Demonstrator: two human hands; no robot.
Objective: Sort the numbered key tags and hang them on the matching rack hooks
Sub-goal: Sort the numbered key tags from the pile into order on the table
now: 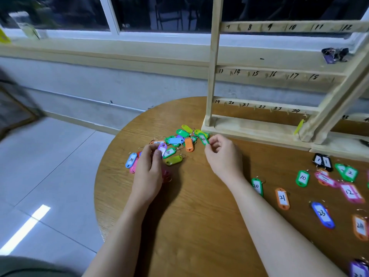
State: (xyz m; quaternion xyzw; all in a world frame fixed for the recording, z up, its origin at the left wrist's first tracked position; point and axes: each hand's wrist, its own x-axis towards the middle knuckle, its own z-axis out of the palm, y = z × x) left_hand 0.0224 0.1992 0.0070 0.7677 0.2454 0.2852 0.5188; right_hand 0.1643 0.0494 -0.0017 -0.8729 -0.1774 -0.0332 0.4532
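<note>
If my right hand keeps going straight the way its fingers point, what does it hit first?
Probably the pile of loose tags: the right hand, pinching a green tag, points up-left toward it, though depth is unclear.

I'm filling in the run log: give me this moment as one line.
stage: sorting | left hand: pinches purple tag | right hand: pinches green tag | rack: one yellow tag hung

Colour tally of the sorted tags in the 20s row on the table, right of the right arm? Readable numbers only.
green: 1 (tag 20)
orange: 2 (tag 21, tag 24)
blue: 1 (tag 23)
total: 4
No tag 22 is readable in that row.
</note>
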